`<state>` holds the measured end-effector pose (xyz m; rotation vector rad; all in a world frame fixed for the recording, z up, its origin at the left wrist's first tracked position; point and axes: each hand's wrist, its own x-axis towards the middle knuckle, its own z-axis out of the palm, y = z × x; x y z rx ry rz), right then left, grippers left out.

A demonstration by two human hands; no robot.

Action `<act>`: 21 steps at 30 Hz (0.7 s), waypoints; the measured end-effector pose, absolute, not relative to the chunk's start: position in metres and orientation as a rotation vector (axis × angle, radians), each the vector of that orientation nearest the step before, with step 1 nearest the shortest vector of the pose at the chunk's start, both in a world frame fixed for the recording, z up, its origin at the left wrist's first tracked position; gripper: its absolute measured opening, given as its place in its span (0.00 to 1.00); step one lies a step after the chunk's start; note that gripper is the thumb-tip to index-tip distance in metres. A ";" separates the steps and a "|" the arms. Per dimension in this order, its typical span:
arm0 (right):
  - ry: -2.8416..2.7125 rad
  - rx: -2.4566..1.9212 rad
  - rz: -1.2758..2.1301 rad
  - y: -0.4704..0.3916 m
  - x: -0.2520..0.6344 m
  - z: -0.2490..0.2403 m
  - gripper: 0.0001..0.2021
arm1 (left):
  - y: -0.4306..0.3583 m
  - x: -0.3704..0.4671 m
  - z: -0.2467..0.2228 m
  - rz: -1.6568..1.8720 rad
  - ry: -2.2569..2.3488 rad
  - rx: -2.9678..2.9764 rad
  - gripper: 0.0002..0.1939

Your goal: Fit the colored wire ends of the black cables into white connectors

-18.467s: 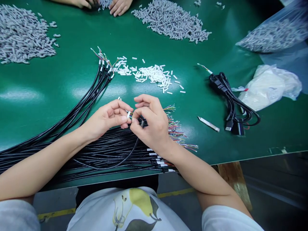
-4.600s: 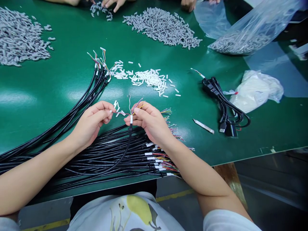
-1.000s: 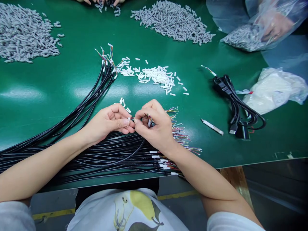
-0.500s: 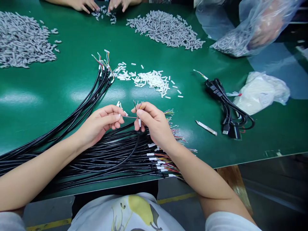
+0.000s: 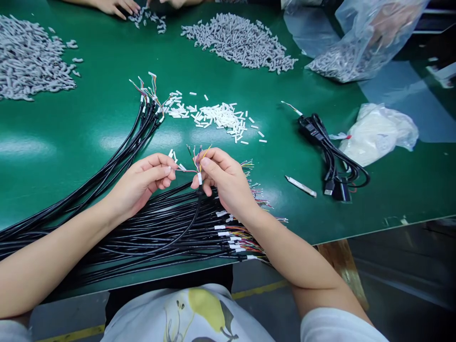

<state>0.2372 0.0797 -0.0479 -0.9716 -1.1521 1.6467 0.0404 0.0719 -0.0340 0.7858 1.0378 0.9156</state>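
Observation:
Between my hands a black cable rises to a white sleeve, above which its thin coloured wires fan out. My left hand pinches the end of one reddish wire, pulled out sideways to the left. My right hand is closed on the wires just above the white sleeve, a yellow one showing at its fingertips. Under both hands lies a wide bundle of black cables, their stripped coloured ends to the right. Several small white tubes lie just beyond my left fingertips.
Beyond my hands lie a pile of white tubes and more cables with wire ends. Grey piles sit farther back. To the right are a white pen-like tool, a coiled USB cable and a plastic bag. Another person's hand is opposite.
The wires above the sleeve stand more spread and visible. My hands keep hold of the cable and the reddish wire. The whole view has shifted slightly, with things appearing farther left.

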 end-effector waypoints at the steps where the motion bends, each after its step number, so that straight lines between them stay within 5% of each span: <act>1: -1.152 -0.966 1.646 0.080 0.237 -0.048 0.12 | 0.072 0.040 -0.034 0.914 1.041 0.786 0.01; 21: -1.215 -0.889 1.919 0.079 0.236 -0.046 0.15 | 0.073 0.042 -0.038 0.950 1.032 1.273 0.09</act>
